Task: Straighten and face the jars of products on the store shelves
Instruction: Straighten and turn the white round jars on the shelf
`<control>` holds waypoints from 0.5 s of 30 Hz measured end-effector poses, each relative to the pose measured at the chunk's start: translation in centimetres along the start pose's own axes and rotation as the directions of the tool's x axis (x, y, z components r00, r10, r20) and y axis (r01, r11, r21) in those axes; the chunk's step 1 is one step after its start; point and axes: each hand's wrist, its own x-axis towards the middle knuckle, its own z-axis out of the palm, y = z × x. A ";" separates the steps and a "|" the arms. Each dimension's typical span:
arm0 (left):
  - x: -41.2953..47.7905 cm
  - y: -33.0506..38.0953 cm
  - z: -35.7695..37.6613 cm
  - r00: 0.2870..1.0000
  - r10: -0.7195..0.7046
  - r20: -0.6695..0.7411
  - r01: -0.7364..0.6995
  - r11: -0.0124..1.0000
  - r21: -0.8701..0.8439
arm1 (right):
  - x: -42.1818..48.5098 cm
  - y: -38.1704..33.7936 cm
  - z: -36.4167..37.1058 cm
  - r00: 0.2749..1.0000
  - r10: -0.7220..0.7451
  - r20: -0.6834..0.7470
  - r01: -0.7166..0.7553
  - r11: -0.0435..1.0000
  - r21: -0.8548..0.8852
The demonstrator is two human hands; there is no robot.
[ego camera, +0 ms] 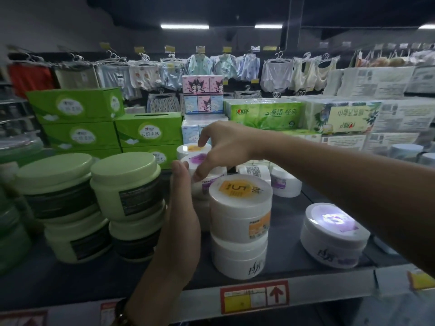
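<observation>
Several white jars stand on a dark shelf (292, 271). In front, a jar with an orange label on its lid (240, 203) sits on a second white jar (237, 257). Behind them is a white jar with a purple lid label (196, 159), and my right hand (226, 144) grips it from above, thumb at its front. My left hand (181, 220) lies flat against that jar's left side with straight fingers. Further back is another orange-topped jar (191, 148). A lone purple-topped jar (334, 236) stands at the right.
Stacked pale green jars (124, 184) stand close to the left of my left hand. Green tissue boxes (77, 109) and tissue packs (263, 114) fill the back of the shelf. More white jars (284, 184) lie behind at the right. Price tags (254, 300) line the shelf's front edge.
</observation>
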 end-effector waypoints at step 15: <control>1.4 5.0 1.9 0.983 -0.017 0.185 -0.025 0.975 0.222 | -3.9 1.6 -4.4 0.988 0.058 -0.141 -0.052 0.998 0.045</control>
